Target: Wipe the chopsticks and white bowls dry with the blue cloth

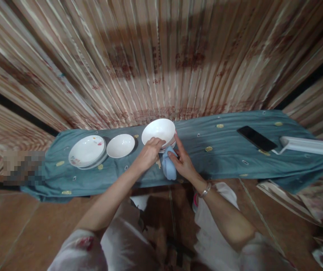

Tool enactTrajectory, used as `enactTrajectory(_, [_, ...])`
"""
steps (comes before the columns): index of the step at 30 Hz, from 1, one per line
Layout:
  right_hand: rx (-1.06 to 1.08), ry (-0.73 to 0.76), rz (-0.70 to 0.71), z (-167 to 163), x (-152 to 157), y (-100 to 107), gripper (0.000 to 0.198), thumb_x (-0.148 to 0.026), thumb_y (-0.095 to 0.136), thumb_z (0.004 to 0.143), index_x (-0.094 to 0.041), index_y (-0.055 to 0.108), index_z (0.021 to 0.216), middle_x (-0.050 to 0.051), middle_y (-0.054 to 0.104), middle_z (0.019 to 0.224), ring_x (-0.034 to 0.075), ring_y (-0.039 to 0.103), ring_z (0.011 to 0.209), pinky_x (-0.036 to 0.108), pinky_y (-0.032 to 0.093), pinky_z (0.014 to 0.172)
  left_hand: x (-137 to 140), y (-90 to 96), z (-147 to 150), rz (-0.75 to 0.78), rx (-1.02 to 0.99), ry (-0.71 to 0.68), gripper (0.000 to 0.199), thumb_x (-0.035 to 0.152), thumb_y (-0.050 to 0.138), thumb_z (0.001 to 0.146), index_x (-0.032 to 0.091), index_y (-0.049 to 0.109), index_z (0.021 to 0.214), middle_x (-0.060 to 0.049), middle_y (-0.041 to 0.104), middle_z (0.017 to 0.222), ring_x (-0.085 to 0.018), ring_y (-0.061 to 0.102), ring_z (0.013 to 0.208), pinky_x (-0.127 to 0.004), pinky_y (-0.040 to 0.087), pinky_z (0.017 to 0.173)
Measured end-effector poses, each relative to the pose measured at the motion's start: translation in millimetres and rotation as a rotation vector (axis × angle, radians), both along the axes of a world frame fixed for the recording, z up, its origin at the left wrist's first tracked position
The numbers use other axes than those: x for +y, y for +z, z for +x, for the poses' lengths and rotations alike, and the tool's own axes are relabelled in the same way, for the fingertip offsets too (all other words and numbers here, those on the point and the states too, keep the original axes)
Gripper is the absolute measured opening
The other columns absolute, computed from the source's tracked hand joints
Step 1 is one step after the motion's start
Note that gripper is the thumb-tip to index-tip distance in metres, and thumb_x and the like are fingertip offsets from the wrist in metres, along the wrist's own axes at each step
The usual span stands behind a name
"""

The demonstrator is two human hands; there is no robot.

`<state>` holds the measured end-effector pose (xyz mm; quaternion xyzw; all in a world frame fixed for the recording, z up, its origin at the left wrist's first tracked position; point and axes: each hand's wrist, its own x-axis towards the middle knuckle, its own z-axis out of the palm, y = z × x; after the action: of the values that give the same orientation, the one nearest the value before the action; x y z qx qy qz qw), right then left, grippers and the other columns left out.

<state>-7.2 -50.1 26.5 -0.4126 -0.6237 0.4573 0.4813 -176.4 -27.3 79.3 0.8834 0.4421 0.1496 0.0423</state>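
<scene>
A white bowl (158,130) is tilted above the middle of the cloth-covered table. My left hand (149,152) is closed on its near rim, fingers over the inside edge. With a light blue cloth (169,167) gathered in its grip, my right hand (184,162) rests its fingers along the bowl's right side. Below the bowl, part of a stack of bowls (172,144) shows, mostly hidden by the hands and the bowl above. A few chopsticks (158,162) lie partly covered between my hands.
Left of the bowl are a small white dish (121,146) and a stack of flower-patterned plates (87,151). A black phone (256,138) and a white stand-like object (308,146) lie on the right of the green tablecloth (217,158). A curtain (161,56) hangs behind.
</scene>
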Motion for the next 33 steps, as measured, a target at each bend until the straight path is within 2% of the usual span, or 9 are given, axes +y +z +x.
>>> enactTrajectory(3, [-0.048,-0.026,-0.024,-0.5,3.9,-1.4,0.075,-0.042,0.052,0.089,-0.02,0.016,0.152,0.006,0.068,0.094,0.019,0.061,0.071,0.033,0.049,0.076,5.6,-2.0,3.5,-0.031,0.047,0.015,0.042,0.002,0.039,0.083,0.01,0.057,0.12,-0.014,0.06,0.111,-0.026,0.051,0.107,-0.041,0.044,0.097])
enactTrajectory(5, [-0.075,-0.038,-0.01,-1.0,6.0,-2.5,0.076,-0.043,0.05,0.09,-0.019,0.015,0.152,0.005,0.067,0.087,0.018,0.058,0.065,0.033,0.048,0.074,7.9,-4.2,5.6,-0.053,0.056,0.018,0.039,0.004,0.04,0.084,0.01,0.057,0.119,-0.014,0.06,0.11,-0.026,0.052,0.107,-0.04,0.044,0.096])
enactTrajectory(13, [-0.091,-0.052,-0.004,-2.1,13.7,-10.0,0.073,-0.041,0.05,0.089,-0.02,0.02,0.151,0.007,0.067,0.099,0.019,0.059,0.072,0.032,0.048,0.074,18.2,-10.3,9.4,-0.096,0.1,-0.003,0.04,0.0,0.04,0.081,0.01,0.06,0.114,-0.014,0.062,0.106,-0.025,0.054,0.103,-0.038,0.046,0.094])
enactTrajectory(16, [-0.086,-0.071,-0.019,-2.3,16.2,-14.7,0.072,-0.04,0.052,0.087,-0.02,0.023,0.15,0.006,0.066,0.096,0.019,0.06,0.074,0.032,0.048,0.075,22.7,-12.9,8.9,-0.106,0.116,-0.014,0.042,-0.001,0.041,0.077,0.01,0.061,0.113,-0.013,0.063,0.106,-0.025,0.054,0.105,-0.038,0.046,0.095])
enactTrajectory(20, [-0.097,-0.063,-0.037,-2.1,18.0,-19.0,0.073,-0.041,0.051,0.087,-0.017,0.021,0.15,0.005,0.066,0.09,0.017,0.058,0.068,0.032,0.048,0.072,28.7,-14.9,7.7,-0.123,0.134,-0.041,0.042,0.0,0.046,0.076,0.011,0.061,0.112,-0.012,0.064,0.106,-0.025,0.055,0.107,-0.037,0.046,0.096])
enactTrajectory(24, [-0.063,-0.079,-0.063,-2.5,18.7,-20.4,0.077,-0.041,0.052,0.086,-0.018,0.02,0.151,0.001,0.064,0.083,0.013,0.048,0.055,0.028,0.045,0.063,32.4,-15.5,8.0,-0.136,0.157,-0.046,0.04,0.002,0.048,0.077,0.01,0.062,0.114,-0.014,0.064,0.107,-0.026,0.057,0.107,-0.038,0.047,0.095])
enactTrajectory(28, [-0.064,-0.092,-0.087,-3.5,20.5,-22.7,0.078,-0.042,0.052,0.085,-0.018,0.02,0.152,-0.001,0.063,0.078,0.012,0.042,0.051,0.027,0.041,0.058,31.2,-18.5,8.9,-0.119,0.145,-0.014,0.046,0.003,0.046,0.079,0.01,0.057,0.124,-0.015,0.063,0.109,-0.026,0.057,0.107,-0.038,0.047,0.095])
enactTrajectory(33, [-0.022,-0.103,-0.096,-3.7,23.2,-27.4,0.075,-0.044,0.056,0.083,-0.02,0.028,0.149,0.003,0.067,0.087,0.017,0.055,0.064,0.031,0.045,0.068,29.8,-23.3,9.1,-0.096,0.219,-0.01,0.048,0.009,0.05,0.081,0.008,0.053,0.129,-0.017,0.062,0.112,-0.029,0.055,0.109,-0.041,0.047,0.095])
